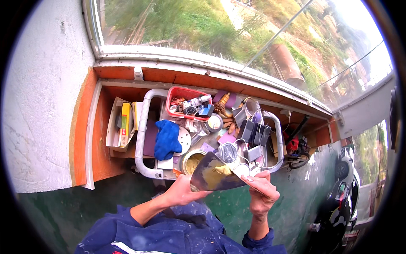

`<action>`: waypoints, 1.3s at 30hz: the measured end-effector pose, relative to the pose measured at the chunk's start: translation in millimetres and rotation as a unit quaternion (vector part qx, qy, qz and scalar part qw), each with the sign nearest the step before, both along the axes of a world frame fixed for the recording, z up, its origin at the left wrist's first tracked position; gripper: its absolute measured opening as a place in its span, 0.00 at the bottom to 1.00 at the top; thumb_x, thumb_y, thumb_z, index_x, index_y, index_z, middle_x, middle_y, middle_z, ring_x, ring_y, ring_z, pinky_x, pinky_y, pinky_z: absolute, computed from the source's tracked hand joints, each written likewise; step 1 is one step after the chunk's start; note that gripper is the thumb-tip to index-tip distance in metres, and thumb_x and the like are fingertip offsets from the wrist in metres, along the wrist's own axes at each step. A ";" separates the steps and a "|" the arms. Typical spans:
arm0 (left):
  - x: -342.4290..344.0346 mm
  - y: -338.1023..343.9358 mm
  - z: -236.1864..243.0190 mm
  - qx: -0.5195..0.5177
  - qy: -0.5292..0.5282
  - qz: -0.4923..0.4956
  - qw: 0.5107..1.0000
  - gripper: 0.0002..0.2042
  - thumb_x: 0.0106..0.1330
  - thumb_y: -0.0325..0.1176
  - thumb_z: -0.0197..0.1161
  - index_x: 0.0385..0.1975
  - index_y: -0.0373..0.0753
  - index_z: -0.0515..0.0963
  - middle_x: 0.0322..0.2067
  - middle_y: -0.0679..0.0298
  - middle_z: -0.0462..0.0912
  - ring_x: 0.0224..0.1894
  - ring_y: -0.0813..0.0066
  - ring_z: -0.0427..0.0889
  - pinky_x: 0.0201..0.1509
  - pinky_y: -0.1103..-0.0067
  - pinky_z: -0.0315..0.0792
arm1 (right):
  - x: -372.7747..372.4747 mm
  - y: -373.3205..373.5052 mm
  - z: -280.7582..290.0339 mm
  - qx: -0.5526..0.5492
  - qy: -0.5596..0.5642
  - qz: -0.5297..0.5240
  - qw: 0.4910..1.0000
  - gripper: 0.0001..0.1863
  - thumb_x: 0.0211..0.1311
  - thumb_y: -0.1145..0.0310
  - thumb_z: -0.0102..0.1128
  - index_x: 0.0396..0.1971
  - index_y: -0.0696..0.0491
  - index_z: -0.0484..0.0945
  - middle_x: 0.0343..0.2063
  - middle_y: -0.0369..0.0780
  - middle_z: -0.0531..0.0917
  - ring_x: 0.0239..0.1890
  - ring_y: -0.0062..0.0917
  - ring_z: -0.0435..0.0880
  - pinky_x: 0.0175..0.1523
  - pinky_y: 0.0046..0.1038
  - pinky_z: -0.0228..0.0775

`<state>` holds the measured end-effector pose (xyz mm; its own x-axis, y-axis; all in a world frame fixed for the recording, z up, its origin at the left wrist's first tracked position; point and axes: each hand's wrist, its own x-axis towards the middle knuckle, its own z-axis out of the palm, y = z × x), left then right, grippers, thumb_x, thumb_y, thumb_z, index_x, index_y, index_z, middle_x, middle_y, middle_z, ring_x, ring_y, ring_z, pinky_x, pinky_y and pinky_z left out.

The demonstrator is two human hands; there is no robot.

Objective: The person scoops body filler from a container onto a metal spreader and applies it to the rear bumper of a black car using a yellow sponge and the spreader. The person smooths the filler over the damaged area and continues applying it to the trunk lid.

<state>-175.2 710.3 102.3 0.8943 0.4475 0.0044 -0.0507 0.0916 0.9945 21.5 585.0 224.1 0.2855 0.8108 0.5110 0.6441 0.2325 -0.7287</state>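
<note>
- Two hands: the left point(182, 190) grasps one dark board point(210, 178), mid-view, at eight o'clock; the right point(261, 192) pinches near its three-o'clock corner, exact hold unclear
- One yellow paste lump point(223, 170) on it
- One open tin point(183, 163) at ten, partly covered
- One blue cloth point(168, 140), ten
- One red basket point(189, 117), eleven

The dark plate point(206, 177) looks smooth under pasty yellow smears point(223, 170), the red basket point(179, 115) is glossy plastic, the blue cloth point(168, 139) matt, the rail point(145, 122) dull metal, and the wall point(46, 106) rough.
</note>
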 end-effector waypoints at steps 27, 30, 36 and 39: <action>0.7 -22.5 30.7 -0.160 -0.044 -0.109 0.980 0.21 0.61 0.29 0.76 0.52 0.32 0.80 0.45 0.61 0.87 0.48 0.77 0.82 0.56 0.75 0.76 | -51.0 -21.2 -19.9 0.188 0.319 -0.003 0.929 0.14 0.66 0.69 0.61 0.42 0.65 0.83 0.40 0.50 0.88 0.40 0.35 0.81 0.52 0.34 0.68; 1.1 -24.0 29.4 -0.188 -0.044 -0.118 0.974 0.21 0.60 0.27 0.75 0.53 0.32 0.79 0.46 0.61 0.86 0.49 0.78 0.82 0.55 0.75 0.76 | -41.9 -27.3 -19.7 0.114 0.224 -0.009 0.968 0.13 0.66 0.71 0.61 0.46 0.63 0.82 0.40 0.49 0.88 0.38 0.34 0.84 0.49 0.33 0.70; 1.0 -9.3 29.1 -0.126 -0.078 -0.224 0.963 0.27 0.60 0.25 0.74 0.60 0.32 0.73 0.53 0.59 0.82 0.55 0.75 0.80 0.60 0.74 0.75 | -48.7 -44.5 7.2 0.089 0.713 0.020 0.695 0.23 0.74 0.60 0.53 0.58 0.64 0.72 0.46 0.49 0.85 0.36 0.36 0.87 0.44 0.33 0.81; 5.4 -17.1 20.9 -0.156 -0.094 -0.228 0.957 0.30 0.59 0.26 0.76 0.61 0.32 0.72 0.55 0.58 0.81 0.56 0.72 0.79 0.61 0.73 0.74 | -58.9 -40.8 5.3 -0.009 0.756 -0.024 0.654 0.22 0.73 0.65 0.52 0.58 0.65 0.71 0.46 0.50 0.84 0.36 0.34 0.86 0.37 0.32 0.76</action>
<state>-169.9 693.2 123.3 0.9933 0.0176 0.1140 -0.1102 0.4381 0.8921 -37.5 544.3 229.4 0.4795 0.7840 -0.3943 -0.8097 0.2220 -0.5432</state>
